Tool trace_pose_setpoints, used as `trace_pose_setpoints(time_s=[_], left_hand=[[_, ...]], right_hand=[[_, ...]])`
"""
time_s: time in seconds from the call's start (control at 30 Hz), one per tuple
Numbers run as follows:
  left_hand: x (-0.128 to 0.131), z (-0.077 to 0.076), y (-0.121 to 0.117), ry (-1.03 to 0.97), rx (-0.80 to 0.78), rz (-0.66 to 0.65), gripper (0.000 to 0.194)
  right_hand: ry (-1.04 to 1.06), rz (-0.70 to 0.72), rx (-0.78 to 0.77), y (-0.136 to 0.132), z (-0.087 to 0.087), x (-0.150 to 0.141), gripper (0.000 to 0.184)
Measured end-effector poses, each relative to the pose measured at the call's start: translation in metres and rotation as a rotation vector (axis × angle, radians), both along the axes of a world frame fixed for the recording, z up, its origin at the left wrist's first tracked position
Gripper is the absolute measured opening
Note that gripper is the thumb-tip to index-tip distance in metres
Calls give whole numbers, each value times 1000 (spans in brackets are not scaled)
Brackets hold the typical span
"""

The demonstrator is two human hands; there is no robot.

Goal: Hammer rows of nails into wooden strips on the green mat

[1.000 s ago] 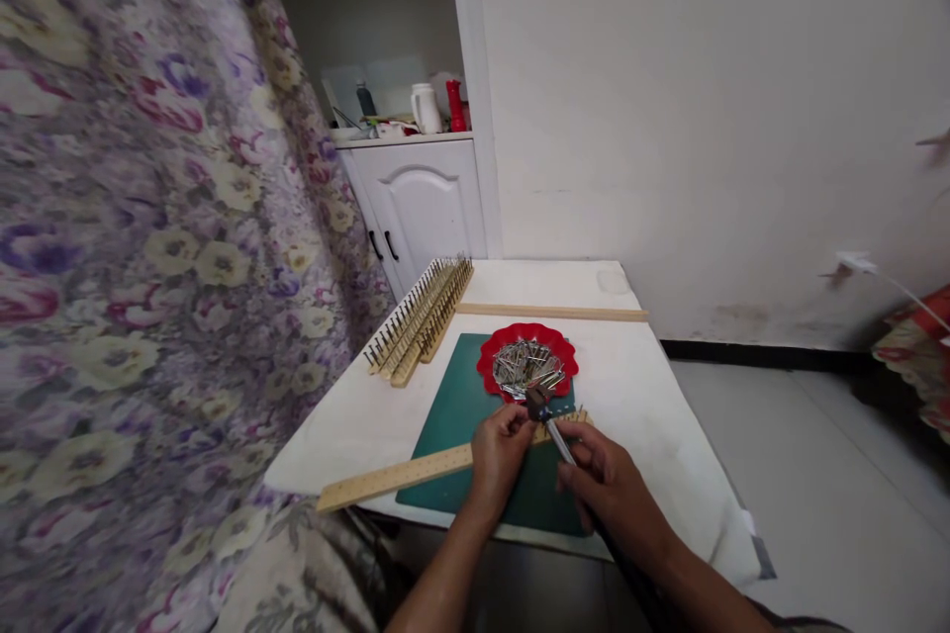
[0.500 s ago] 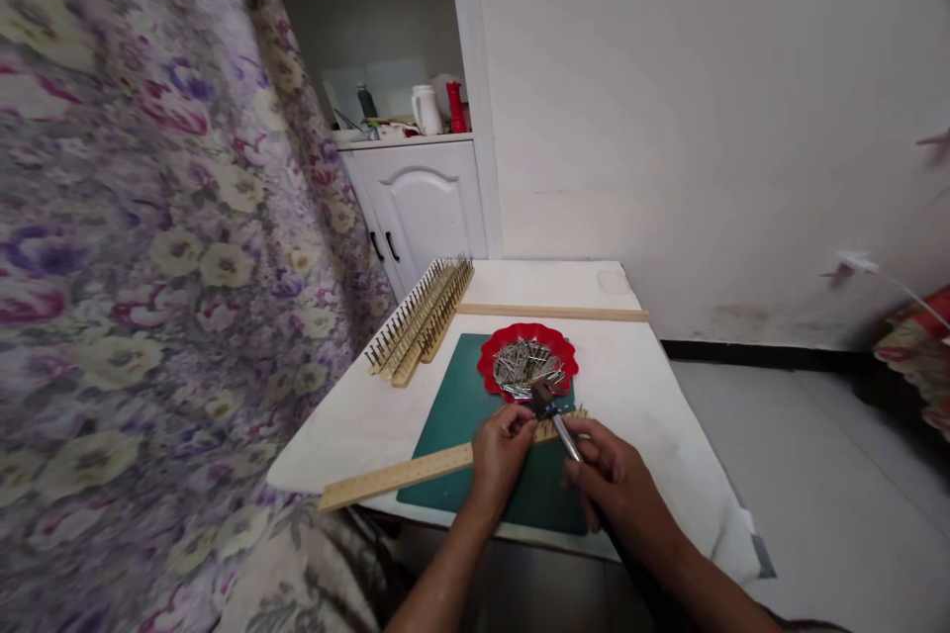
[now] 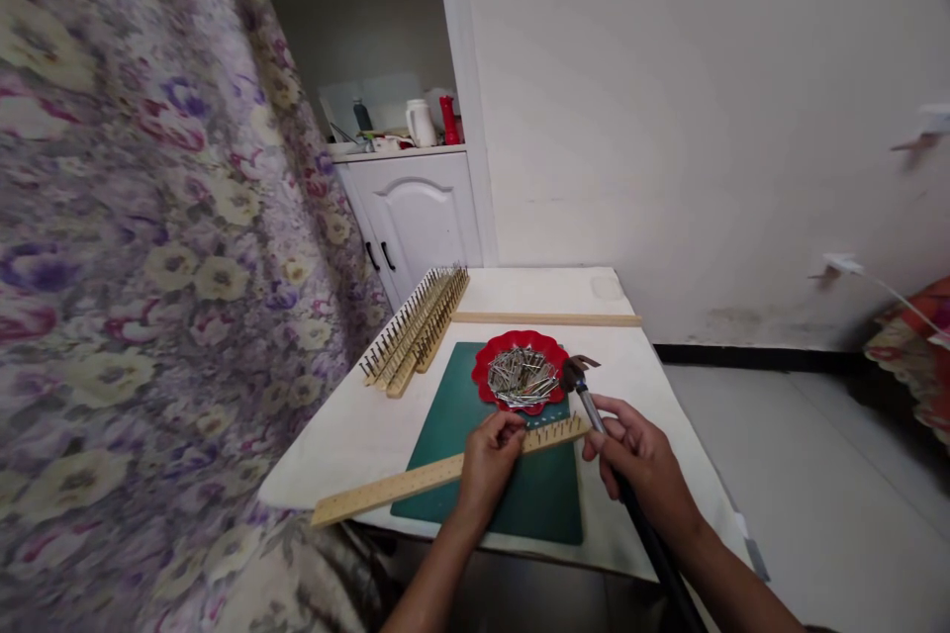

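My right hand (image 3: 636,455) is closed round a claw hammer (image 3: 592,407) with a metal neck and black grip, its head raised beside the red dish. A pale wooden strip (image 3: 393,488) lies slantwise across the green mat (image 3: 549,504). Rows of holes run along its left part, and several nails (image 3: 558,428) stand upright in its right end. Over the strip, just left of these nails, my left hand (image 3: 490,465) has thumb and fingers pinched together; what they hold is too small to make out. A scalloped red dish (image 3: 482,386) full of loose nails (image 3: 523,376) stands behind that hand.
Wooden strips studded with upright nails (image 3: 420,326) lie at the table's left back. A bare wooden strip (image 3: 549,319) crosses the white table (image 3: 333,445) behind the dish. A floral curtain (image 3: 185,267) hangs left; a white cabinet (image 3: 423,208) stands behind.
My right hand has moved the hammer right and up, away from my left hand, uncovering the nails in the strip. My left hand stays pinched at the strip. The view has shifted slightly.
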State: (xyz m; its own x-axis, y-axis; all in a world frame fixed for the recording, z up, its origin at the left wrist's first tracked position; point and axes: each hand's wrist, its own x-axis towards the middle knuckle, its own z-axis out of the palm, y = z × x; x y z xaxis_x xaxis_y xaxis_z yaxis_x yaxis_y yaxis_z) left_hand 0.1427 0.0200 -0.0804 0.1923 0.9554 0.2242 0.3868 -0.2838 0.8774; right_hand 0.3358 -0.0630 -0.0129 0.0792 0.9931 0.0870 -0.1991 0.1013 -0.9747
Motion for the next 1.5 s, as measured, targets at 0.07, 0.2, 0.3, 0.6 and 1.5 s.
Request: trace_pose_setpoints(time_s=[0.07,0.2,0.3,0.6,1.5], left_hand=[[-5,6,5,-17,-3,-4,19],[0,25,30,71,53,-33,19],[17,39,55,304,131,-102,16],[58,34,96,705,95,-86,11],[9,52,60,191,205,33,17]], right_hand=[[9,-52,8,2,2,5,43],[26,-112,6,6,2,11,42],[35,-106,-2,8,0,10,42],[33,-99,-45,6,6,4,40],[23,-79,-31,4,1,4,39]])
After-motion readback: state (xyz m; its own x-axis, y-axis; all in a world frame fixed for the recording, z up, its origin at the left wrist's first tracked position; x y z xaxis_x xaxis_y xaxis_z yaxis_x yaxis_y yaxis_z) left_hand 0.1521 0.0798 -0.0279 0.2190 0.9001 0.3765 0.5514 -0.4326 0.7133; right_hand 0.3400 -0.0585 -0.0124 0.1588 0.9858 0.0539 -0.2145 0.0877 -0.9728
